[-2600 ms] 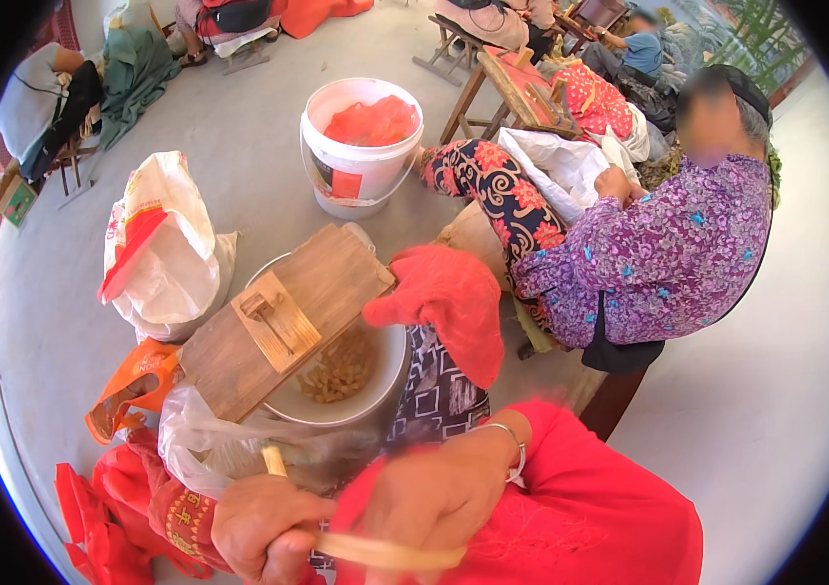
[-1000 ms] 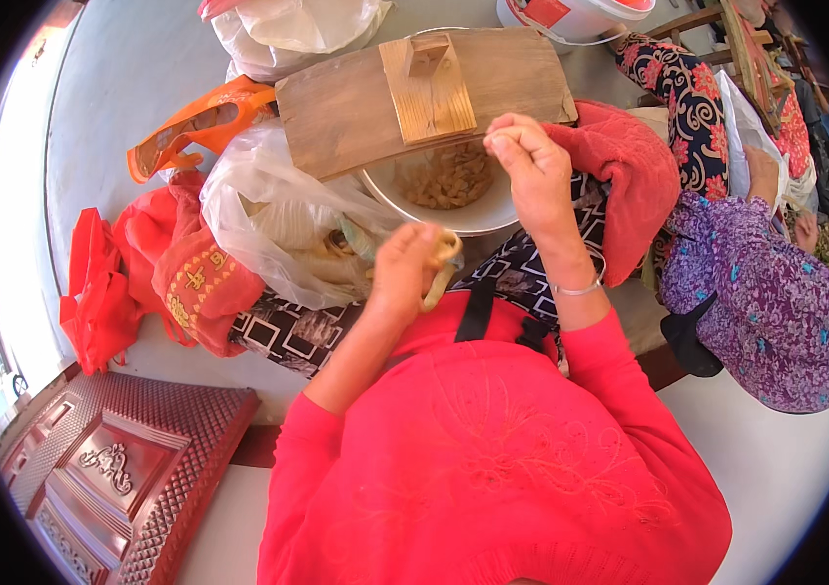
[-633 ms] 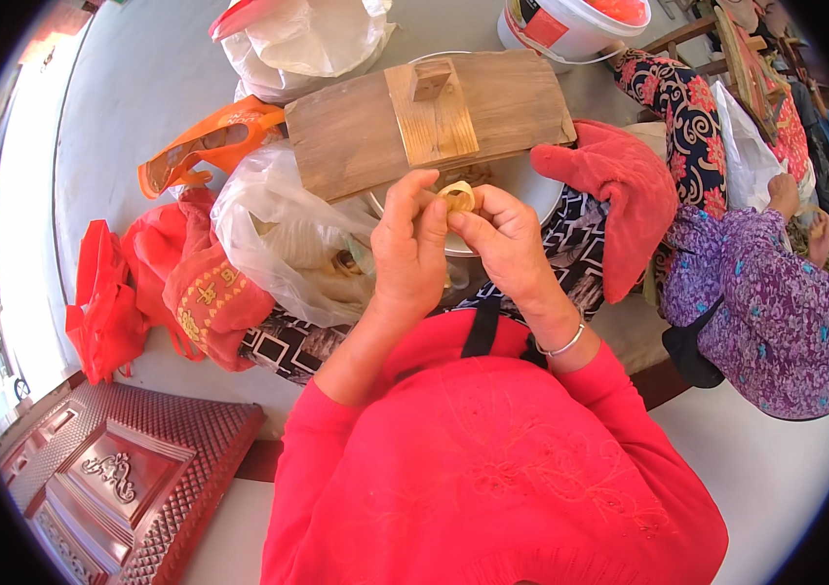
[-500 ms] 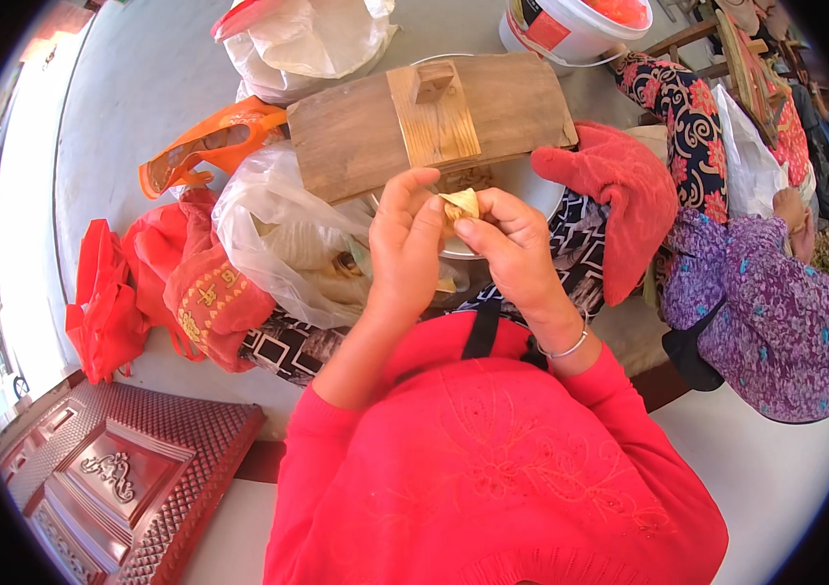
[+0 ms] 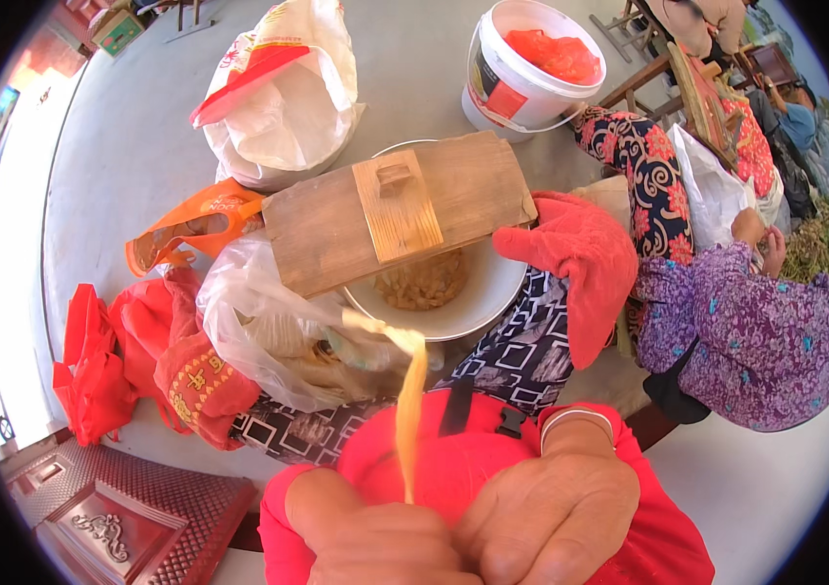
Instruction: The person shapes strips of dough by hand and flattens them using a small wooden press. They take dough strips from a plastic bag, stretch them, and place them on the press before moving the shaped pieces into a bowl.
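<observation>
Close to the lower edge, my left hand (image 5: 380, 546) is closed, and a long, pale yellow, husk-like strip (image 5: 411, 409) rises from it, bent near its far end. Beside it my right hand (image 5: 560, 507) is closed too, fingers curled down; what they hold is hidden. Both hands nearly touch. Beyond them is a white basin (image 5: 487, 307) with brownish-yellow pieces (image 5: 424, 281) inside. A wooden board (image 5: 322, 229) with a lighter block fixed across it lies over the basin. A clear plastic bag (image 5: 263, 336) with pale contents stands left of the basin.
A white bucket (image 5: 492, 93) with red plastic inside and a large white sack (image 5: 283, 136) stand farther off. Orange (image 5: 180, 234) and red bags (image 5: 93, 366) are at left, a red cloth (image 5: 585, 253) at right. Another person in purple (image 5: 746, 331) sits at right; a brown panel (image 5: 141, 517) lies lower left.
Both hands have come down from over the basin toward my body. The small folded yellow piece at my fingertips is out of sight; a long strip now shows. The view has tilted up.
</observation>
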A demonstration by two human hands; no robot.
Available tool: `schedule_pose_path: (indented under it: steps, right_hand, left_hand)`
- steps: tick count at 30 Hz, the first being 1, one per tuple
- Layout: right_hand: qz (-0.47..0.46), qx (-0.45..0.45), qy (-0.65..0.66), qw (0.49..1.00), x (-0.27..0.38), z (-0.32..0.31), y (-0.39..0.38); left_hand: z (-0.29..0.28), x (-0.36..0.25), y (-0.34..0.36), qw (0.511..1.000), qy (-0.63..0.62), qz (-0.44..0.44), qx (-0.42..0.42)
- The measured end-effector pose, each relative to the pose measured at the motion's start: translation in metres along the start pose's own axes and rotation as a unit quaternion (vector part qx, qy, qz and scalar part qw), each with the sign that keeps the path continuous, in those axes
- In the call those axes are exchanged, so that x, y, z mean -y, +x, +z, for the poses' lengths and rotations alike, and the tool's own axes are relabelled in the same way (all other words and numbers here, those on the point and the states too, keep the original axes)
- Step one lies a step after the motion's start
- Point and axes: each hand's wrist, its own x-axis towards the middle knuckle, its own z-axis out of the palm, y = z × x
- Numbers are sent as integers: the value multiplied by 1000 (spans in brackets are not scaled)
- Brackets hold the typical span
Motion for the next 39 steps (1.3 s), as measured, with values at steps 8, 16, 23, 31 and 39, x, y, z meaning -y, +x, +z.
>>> schedule_pose_path:
  steps: [8, 16, 23, 31, 39]
  right_hand:
    - [114, 74, -126, 983, 31, -39, 1]
    - [277, -226, -300, 885, 15, -76, -54]
    - [215, -237, -475, 820, -13, -137, -60]
    - [517, -120, -393, 751, -12, -148, -58]
    - [514, -85, -381, 763, -7, -154, -64]
  left_hand:
    - [-38, 49, -16, 949, -29, 1, 315]
    - [-68, 64, -9, 904, 333, 0, 267]
    - [-95, 134, -25, 831, 506, -78, 218]
    - [-106, 150, -18, 846, 478, -57, 229]
    - [-136, 158, -9, 835, 134, -476, 242]
